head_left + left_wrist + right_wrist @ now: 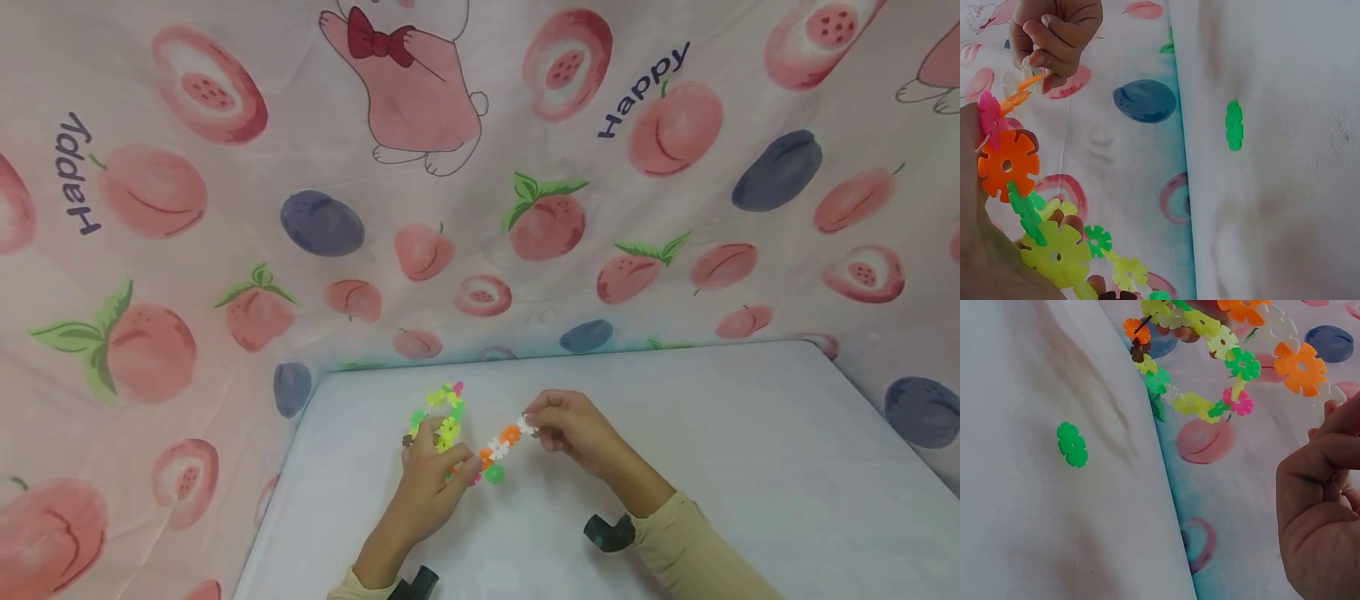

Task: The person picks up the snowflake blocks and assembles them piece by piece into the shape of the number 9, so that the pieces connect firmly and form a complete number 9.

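Observation:
A chain of interlocking notched plastic discs (450, 430) in yellow, green, orange, white, pink and brown hangs between both hands above the table. My left hand (435, 479) holds it partway along, near a pink disc (990, 119) and an orange disc (1008, 164). The free part bends round into a loop beyond the left fingers, as the right wrist view shows. At the other end, my right hand (573, 425) pinches a white disc (527, 426) between thumb and fingertips. Orange and white discs alternate in the stretch between the hands.
A single green disc (1072, 444) lies on the white table (720, 433), below the chain. Behind the table hangs a pink cloth (465, 200) printed with fruit. Black devices (609, 533) are worn at the wrists over beige sleeves (697, 542).

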### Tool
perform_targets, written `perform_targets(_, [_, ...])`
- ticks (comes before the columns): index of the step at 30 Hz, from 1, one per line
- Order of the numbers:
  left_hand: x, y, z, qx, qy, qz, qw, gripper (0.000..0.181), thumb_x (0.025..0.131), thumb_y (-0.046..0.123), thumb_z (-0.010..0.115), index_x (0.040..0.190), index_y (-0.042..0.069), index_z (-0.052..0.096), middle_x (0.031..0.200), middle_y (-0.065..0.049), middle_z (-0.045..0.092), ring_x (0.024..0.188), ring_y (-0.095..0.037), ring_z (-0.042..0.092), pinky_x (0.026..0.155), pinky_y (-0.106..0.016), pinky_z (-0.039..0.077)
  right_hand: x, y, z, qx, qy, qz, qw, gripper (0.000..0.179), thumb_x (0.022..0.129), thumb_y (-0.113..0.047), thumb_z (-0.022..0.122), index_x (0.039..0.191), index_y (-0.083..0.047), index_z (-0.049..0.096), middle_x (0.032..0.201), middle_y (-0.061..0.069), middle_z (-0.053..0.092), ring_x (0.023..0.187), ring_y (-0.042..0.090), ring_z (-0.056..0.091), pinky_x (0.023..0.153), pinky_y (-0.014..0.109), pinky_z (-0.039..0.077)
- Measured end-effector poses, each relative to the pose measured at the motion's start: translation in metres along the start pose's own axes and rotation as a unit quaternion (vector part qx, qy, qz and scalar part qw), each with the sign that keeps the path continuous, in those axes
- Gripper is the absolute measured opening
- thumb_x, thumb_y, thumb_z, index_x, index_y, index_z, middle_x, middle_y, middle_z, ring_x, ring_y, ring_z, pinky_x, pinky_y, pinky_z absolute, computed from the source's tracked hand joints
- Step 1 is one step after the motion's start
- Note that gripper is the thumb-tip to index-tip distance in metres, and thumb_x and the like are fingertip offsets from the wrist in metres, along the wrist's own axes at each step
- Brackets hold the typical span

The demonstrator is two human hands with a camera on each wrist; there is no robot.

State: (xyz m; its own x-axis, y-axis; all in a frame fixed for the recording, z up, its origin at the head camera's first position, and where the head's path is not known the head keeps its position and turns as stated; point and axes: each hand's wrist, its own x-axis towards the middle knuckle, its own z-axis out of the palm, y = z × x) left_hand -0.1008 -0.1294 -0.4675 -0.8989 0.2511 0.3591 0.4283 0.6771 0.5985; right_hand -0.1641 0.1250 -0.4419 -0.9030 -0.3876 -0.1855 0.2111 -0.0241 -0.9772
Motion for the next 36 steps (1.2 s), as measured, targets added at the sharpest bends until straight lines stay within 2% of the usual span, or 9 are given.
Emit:
perform_targets(6, [0.0002, -0.0001, -0.0004, 0.024, 0.004, 0.018, 0.9995, 0.024, 0.099, 0.04, 0.064, 0.076, 0.032, 0.064, 0.133, -0.016, 0.05, 0.133, -0.033, 0.046, 0.094, -0.053, 0.031, -0.0016, -0.0011, 0.0015, -0.013, -0.015, 0.001, 0.9998, 0.016, 0.095, -0.013, 0.066, 0.098, 0.003, 0.066, 0.067, 0.001, 0.059, 0.054, 0.012, 0.049, 0.052, 0.021, 0.043])
perform_targets(15, [-0.0004, 0.0004, 0.0008, 0.048, 0.031, 0.065, 0.9962, 0.024, 0.096, 0.041, 0.067, 0.075, 0.03, 0.065, 0.13, -0.02, 0.052, 0.132, -0.036, 0.045, 0.089, -0.055, 0.032, -0.0043, -0.0036, 0.0028, -0.021, -0.026, -0.019, 0.9992, 0.024, 0.094, -0.01, 0.066, 0.103, 0.012, 0.063, 0.064, -0.001, 0.058, 0.053, 0.01, 0.048, 0.051, 0.02, 0.04])
perform_targets(24, [-0.0003, 0.0024, 0.0014, 0.07, 0.03, 0.067, 0.9948, 0.029, 0.095, 0.044, 0.069, 0.071, 0.029, 0.06, 0.126, -0.019, 0.052, 0.128, -0.036, 0.046, 0.088, -0.054, 0.031, -0.0043, -0.0029, 0.0034, -0.029, -0.036, -0.034, 0.9984, 0.028, 0.096, -0.009, 0.066, 0.107, 0.016, 0.061, 0.069, 0.0, 0.059, 0.054, 0.009, 0.049, 0.052, 0.02, 0.042])
perform_targets(29, [0.0004, 0.0016, 0.0022, 0.088, 0.042, 0.085, 0.9916, 0.031, 0.092, 0.044, 0.07, 0.069, 0.029, 0.056, 0.121, -0.017, 0.053, 0.124, -0.033, 0.049, 0.085, -0.05, 0.031, -0.0043, -0.0023, 0.0038, -0.037, -0.034, -0.036, 0.9981, 0.03, 0.096, -0.01, 0.066, 0.108, 0.017, 0.061, 0.072, 0.001, 0.06, 0.054, 0.01, 0.049, 0.053, 0.021, 0.042])
perform_targets(36, [0.0013, -0.0008, 0.0051, 0.118, 0.031, 0.086, 0.9888, 0.033, 0.093, 0.045, 0.07, 0.069, 0.029, 0.053, 0.118, -0.012, 0.053, 0.117, -0.03, 0.053, 0.085, -0.048, 0.033, -0.0039, -0.0007, 0.0033, -0.044, -0.03, -0.037, 0.9979, 0.018, 0.096, -0.012, 0.068, 0.096, 0.006, 0.064, 0.072, 0.001, 0.06, 0.054, 0.011, 0.048, 0.053, 0.021, 0.044])
